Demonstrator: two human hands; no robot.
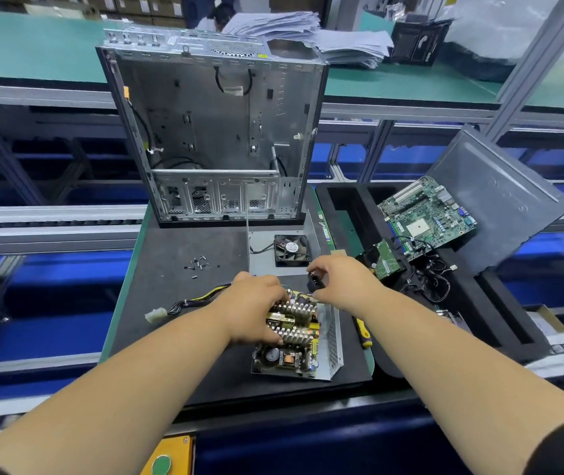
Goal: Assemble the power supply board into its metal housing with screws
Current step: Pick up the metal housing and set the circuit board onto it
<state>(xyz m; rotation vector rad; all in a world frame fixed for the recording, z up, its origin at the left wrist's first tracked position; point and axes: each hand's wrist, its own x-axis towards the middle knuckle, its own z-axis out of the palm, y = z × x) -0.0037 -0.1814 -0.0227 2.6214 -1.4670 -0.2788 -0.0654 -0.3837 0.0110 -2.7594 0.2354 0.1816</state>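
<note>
the power supply board (pixel 290 332) sits low in the middle of the dark mat on the bench (pixel 171 303), resting inside its metal housing (pixel 333 337), whose perforated side wall stands up along the board's right edge. the left hand (pixel 256 308) lies over the board's finned heat sinks, its fingers (pixel 275 339) curled down around the left side of the board and gripping it. the right hand (pixel 342 282) hovers just beyond the far end of the board, its fingers (pixel 318 267) pinching a small black connector (pixel 315 282) that hangs at the board's far edge. a bundle of yellow and black wires (pixel 198 299) runs from under the left hand out to a white plug (pixel 155 316) lying on the mat to the left. a loose scatter of screws (pixel 198 264) lies on the mat beyond the left hand, well apart from the board. a black cooling fan (pixel 290 250) rests on a grey sheet just beyond the right hand. a yellow-handled screwdriver (pixel 362 332) lies just beside the housing on its right. an open computer case (pixel 218 132) stands upright at the far end of the mat. off to the right, a green motherboard (pixel 427 214) rests on black foam, near a tilted grey panel (pixel 499 197).
</note>
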